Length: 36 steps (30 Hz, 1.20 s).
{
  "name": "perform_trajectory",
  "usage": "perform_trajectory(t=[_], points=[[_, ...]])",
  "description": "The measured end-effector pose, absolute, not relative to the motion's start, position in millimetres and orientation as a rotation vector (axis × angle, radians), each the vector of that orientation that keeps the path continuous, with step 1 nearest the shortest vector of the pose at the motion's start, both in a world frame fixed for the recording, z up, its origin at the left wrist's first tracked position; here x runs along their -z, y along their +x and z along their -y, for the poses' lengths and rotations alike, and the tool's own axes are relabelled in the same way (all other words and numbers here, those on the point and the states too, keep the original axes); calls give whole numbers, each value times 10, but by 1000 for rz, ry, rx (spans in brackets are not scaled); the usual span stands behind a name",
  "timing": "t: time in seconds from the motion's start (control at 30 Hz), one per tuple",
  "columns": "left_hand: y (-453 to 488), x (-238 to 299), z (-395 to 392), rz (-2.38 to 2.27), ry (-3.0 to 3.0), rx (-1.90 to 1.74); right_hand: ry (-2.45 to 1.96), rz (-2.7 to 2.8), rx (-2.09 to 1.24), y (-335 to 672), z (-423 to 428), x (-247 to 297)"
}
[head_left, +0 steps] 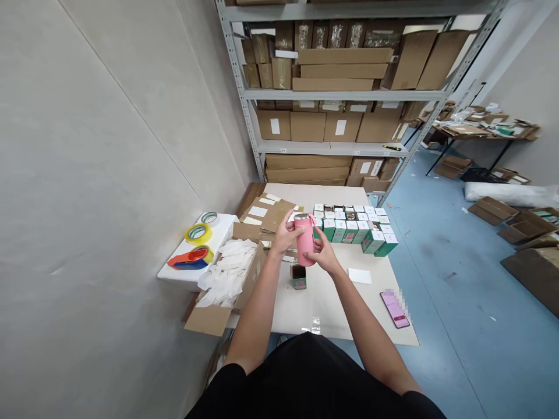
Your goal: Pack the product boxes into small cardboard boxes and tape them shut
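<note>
Both my hands hold a pink cylindrical bottle (304,238) upright above the white table (332,302). My left hand (286,233) grips its upper part near the lid. My right hand (322,251) wraps round its lower side. Just below the bottle an open green and white box (299,276) stands on the table. Behind the bottle several green and white boxes (356,226) stand in rows.
A carton of white packing pieces (227,273) sits at the table's left, beside a white stand with tape rolls (198,233) and a tape dispenser (192,258). A phone (395,309) and a white card (360,276) lie at right. Shelves of cartons (332,116) stand behind.
</note>
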<state>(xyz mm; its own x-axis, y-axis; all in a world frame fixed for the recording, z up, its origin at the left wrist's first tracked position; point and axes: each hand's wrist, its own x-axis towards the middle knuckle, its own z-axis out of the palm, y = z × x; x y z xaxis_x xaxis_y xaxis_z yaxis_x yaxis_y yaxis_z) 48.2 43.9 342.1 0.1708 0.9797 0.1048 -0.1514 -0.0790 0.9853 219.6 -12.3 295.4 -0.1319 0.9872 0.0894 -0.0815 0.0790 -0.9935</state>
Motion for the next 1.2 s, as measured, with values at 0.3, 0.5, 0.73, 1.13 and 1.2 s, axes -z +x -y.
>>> perform_trajectory(t=[0.3,0.5,0.73,1.13,1.2], points=[[561,-3478,-424,-1005,1299,-1182,-1007,1291,-1304,2168,159,-2965],[642,-3537,-455,-1002,1273,-1164,-1152,1301,-1129,2166,161,-2910],[655,-3516,-425,-953,1180,-1180,-1061,1324,-1203,2196,165,-2855],[677,-3456,-460,-957,1139,-1209,-1139,1309,-1146,2175,188,-2834],[680,-3436,-452,-930,1150,-1196,-1159,1299,-1119,2164,188,-2830]])
